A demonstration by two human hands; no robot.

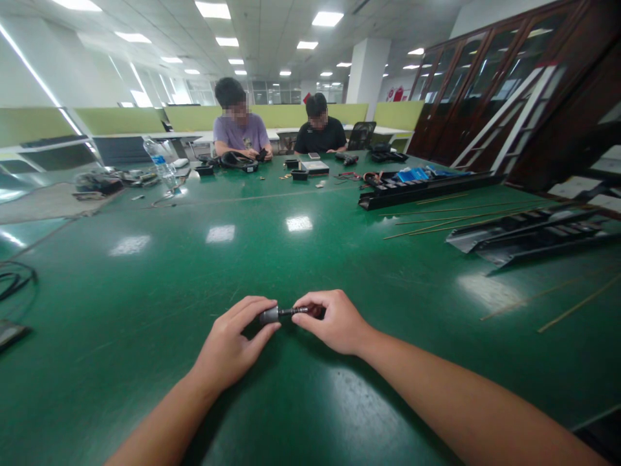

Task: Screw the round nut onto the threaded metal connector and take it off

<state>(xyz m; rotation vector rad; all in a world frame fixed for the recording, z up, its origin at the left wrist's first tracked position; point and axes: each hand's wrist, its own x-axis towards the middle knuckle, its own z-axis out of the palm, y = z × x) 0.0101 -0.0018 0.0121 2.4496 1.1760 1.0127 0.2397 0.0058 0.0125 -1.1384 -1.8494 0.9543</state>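
Near the front of the green table (233, 259), my left hand (237, 333) is closed around a short grey metal cylinder (269, 315), thumb below and fingers above. From the cylinder's right end a thin dark shaft (286, 312) runs toward my right hand (334, 320). Thumb and index finger of my right hand pinch this shaft, which shows ridges near the fingertips. Its far end is dark and partly hidden in my right palm. Both hands hold the piece level, just above the tabletop. I cannot tell whether cylinder and shaft are one part.
Two people (240, 129) sit across the table among small black boxes (299, 175). On the right lie black metal channels (427, 188) and thin rods (436, 226). A water bottle (160, 162) stands back left; a black cable (17, 278) lies at the left edge.
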